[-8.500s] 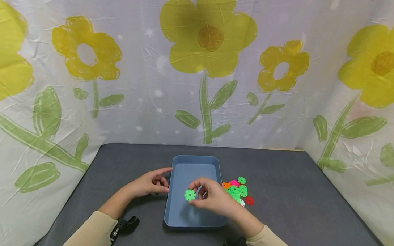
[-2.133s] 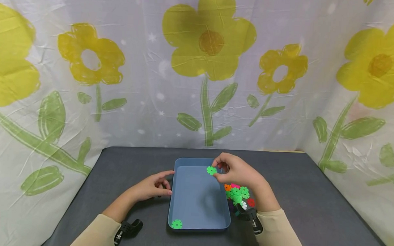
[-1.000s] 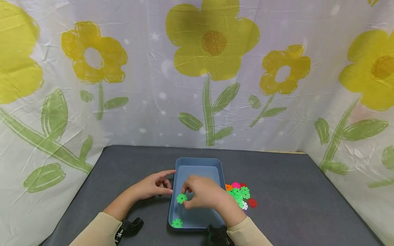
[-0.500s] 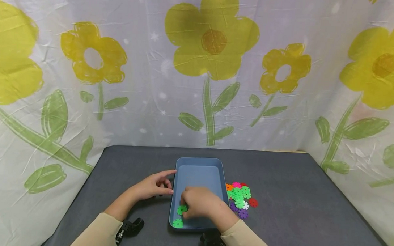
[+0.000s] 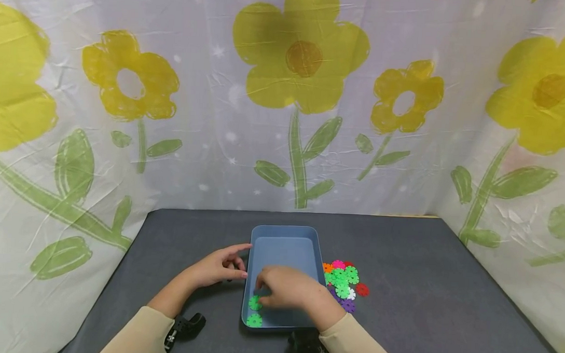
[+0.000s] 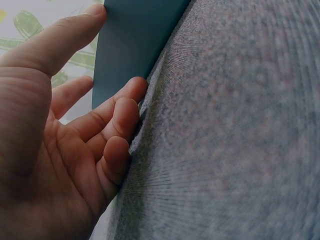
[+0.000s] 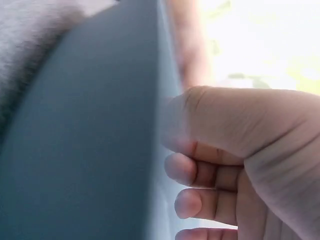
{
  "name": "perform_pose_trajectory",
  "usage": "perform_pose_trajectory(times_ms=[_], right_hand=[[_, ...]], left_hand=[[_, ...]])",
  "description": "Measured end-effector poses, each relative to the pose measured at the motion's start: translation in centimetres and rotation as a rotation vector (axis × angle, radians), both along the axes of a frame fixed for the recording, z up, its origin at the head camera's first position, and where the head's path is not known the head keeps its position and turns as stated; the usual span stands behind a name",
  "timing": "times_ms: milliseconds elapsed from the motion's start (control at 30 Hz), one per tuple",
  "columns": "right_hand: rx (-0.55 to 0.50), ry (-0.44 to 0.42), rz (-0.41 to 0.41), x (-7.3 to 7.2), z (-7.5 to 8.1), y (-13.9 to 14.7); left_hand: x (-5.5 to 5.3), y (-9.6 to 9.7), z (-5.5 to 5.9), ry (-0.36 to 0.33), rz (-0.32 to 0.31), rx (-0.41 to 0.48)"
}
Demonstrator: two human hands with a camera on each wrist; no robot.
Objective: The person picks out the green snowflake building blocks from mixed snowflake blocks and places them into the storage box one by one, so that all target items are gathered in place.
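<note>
A shallow blue tray [image 5: 284,254] lies on the dark table. Two green notched plastic discs [image 5: 254,320] rest along its left side near the front corner, one behind the other. My right hand [image 5: 288,288] is low inside the tray, its thumb beside the rear green disc [image 5: 254,303], with a gap between thumb and fingers. In the right wrist view the tray wall [image 7: 85,130] hides the discs. My left hand [image 5: 216,267] touches the tray's left edge with index finger and thumb; its other fingers bend loosely by the tray wall [image 6: 125,45] in the left wrist view.
Right of the tray lies a pile of notched discs [image 5: 339,277] in green, orange, pink, white and purple. A red disc [image 5: 362,289] sits at its right edge. A flower-printed cloth [image 5: 209,143] hangs behind and beside the table [image 5: 401,264].
The right hand brought a second green disc from the tray's far right to its left side, set it behind the first and let go. The left hand stays at the tray's edge.
</note>
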State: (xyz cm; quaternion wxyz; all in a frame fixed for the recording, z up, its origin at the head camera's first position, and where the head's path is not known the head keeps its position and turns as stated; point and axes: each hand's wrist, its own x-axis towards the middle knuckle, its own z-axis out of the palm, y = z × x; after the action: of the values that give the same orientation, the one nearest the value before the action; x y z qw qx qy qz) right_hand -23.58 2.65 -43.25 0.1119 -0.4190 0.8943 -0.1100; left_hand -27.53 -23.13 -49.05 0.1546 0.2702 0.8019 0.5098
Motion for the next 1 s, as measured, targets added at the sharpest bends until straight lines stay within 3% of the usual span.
perform_pose_trajectory(times_ms=[133, 500, 600, 800, 1000], right_hand=[[-0.085, -0.036, -0.042, -0.4, 1.3, 1.4], [-0.286, 0.018, -0.145, -1.7, 3.9, 6.1], [-0.333, -0.025, -0.173, -2.2, 4.1, 7.5], [-0.447, -0.204, -0.29, -3.6, 3.7, 10.5], [-0.504, -0.277, -0.367, -4.9, 2.8, 13.1]], left_hand=[[0.0, 0.1, 0.0, -0.003, 0.025, -0.025], [0.1, 0.3, 0.1, -0.007, 0.041, -0.041], [0.1, 0.2, 0.1, -0.003, 0.034, -0.034], [0.1, 0.1, 0.1, 0.003, 0.019, -0.02], [0.1, 0.0, 0.1, 0.01, 0.008, -0.008]])
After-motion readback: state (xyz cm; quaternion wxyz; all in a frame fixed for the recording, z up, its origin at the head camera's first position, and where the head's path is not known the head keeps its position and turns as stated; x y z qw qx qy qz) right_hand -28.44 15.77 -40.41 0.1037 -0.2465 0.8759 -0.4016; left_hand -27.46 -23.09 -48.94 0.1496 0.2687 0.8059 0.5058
